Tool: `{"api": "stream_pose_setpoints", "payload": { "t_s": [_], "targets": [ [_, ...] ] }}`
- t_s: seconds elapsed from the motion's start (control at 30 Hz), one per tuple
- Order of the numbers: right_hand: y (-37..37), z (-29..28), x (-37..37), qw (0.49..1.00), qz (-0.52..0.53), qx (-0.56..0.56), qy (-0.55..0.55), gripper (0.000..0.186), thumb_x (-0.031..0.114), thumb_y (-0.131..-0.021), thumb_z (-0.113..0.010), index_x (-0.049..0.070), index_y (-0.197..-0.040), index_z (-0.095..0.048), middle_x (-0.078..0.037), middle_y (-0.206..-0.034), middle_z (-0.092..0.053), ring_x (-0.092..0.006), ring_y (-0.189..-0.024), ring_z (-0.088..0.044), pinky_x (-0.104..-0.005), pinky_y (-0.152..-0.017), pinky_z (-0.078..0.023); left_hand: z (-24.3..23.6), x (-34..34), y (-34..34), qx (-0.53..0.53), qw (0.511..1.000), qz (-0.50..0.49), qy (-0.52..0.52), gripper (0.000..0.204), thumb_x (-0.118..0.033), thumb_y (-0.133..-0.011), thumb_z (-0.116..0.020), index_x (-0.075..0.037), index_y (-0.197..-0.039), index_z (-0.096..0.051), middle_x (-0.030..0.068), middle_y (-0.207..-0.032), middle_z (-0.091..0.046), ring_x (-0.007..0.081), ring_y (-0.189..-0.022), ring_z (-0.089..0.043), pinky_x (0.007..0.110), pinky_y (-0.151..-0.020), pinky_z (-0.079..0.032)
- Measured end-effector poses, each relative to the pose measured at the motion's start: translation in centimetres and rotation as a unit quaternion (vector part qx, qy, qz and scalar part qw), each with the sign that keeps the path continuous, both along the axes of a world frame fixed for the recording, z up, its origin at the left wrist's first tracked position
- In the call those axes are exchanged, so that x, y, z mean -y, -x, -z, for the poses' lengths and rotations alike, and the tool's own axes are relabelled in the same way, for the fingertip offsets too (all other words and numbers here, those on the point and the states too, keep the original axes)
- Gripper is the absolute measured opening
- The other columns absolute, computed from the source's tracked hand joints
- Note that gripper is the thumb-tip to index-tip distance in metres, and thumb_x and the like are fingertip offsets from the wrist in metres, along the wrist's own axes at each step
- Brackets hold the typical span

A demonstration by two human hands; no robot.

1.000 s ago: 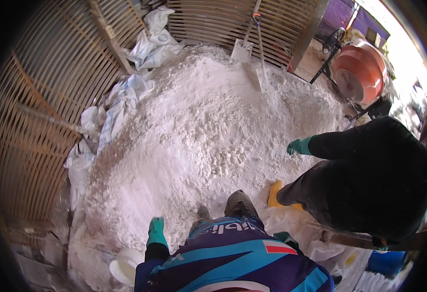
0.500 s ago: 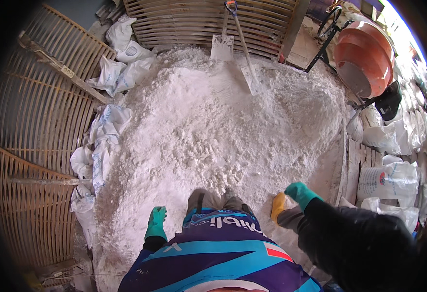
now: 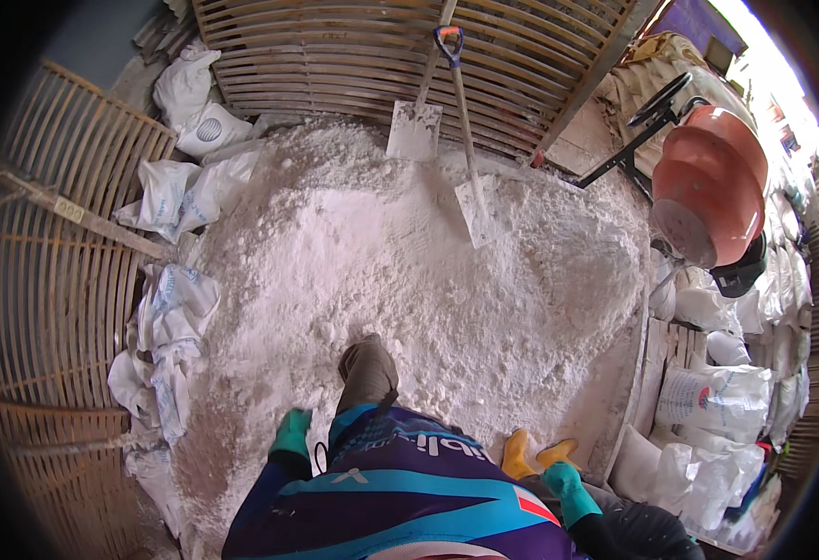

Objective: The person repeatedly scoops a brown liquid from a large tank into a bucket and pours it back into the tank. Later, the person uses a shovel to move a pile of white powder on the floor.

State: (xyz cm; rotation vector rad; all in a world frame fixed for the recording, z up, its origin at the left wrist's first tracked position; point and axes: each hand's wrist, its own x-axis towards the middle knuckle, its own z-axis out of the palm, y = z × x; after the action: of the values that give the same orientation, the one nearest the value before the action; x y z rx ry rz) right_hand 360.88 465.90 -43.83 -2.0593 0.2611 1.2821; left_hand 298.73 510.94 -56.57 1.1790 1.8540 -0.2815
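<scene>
My left hand (image 3: 293, 432), in a green rubber glove with a dark sleeve, hangs beside my left thigh above the white powder heap (image 3: 409, 271). Its fingers are loosely stretched and slightly bent, with nothing seen in them. A thin dark loop (image 3: 320, 456) shows between this hand and my jersey. My right hand is out of view. At the lower right another green glove (image 3: 568, 487) appears to belong to a co-worker in dark clothes and yellow boots (image 3: 519, 455). My grey-trousered leg (image 3: 369, 373) steps forward into the powder.
Two shovels stand at the far side: one blade (image 3: 415, 131) by the slatted wooden fence (image 3: 335, 56), the other blade (image 3: 476, 207) in the powder. An orange mixer drum (image 3: 708, 187) stands far right. White sacks (image 3: 716, 401) line the right, crumpled sacks (image 3: 181, 308) the left.
My view has shifted and one leg has stepped forward. The co-worker's glove has dropped lower, and both yellow boots now show. My left hand stays beside my thigh.
</scene>
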Motion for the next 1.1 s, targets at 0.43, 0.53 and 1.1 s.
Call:
{"api": "stream_pose_setpoints", "payload": {
  "t_s": [0.43,0.53,1.1],
  "targets": [
    [-1.3,-3.1,-21.8,0.995,0.098,-0.007,-0.031,0.035,0.027,-0.095,-0.065,0.003,-0.121,-0.062,-0.015,-0.093,-0.073,-0.0270,-0.080,-0.072,-0.0400,-0.075,-0.056,-10.1,-42.4,-28.8,0.210,0.951,0.105,-0.200,0.027,-0.023,-0.099,-0.058,-0.002,-0.116,-0.061,0.0072,-0.110,-0.068,0.0184,-0.101,-0.063,0.035,-0.090,-0.051],
    [-5.6,1.0,-26.5,0.996,0.079,-0.020,-0.044,0.035,0.026,-0.095,-0.065,0.003,-0.122,-0.062,-0.015,-0.093,-0.073,-0.0273,-0.080,-0.072,-0.0400,-0.074,-0.056,-8.0,-43.2,-32.9,0.293,0.942,-0.029,-0.164,0.028,-0.024,-0.099,-0.059,-0.002,-0.116,-0.062,0.0065,-0.107,-0.068,0.0189,-0.098,-0.064,0.035,-0.088,-0.053],
    [-25.7,-4.8,-59.8,0.971,0.108,0.109,-0.185,0.036,0.028,-0.093,-0.067,0.004,-0.119,-0.066,-0.015,-0.092,-0.074,-0.0252,-0.076,-0.072,-0.0381,-0.072,-0.056,-29.3,-82.7,-77.6,0.301,0.748,0.081,-0.586,0.076,-0.038,-0.077,-0.085,0.002,-0.134,-0.054,0.0222,-0.123,-0.065,0.0333,-0.115,-0.063,0.042,-0.094,-0.052]
  ]
}}
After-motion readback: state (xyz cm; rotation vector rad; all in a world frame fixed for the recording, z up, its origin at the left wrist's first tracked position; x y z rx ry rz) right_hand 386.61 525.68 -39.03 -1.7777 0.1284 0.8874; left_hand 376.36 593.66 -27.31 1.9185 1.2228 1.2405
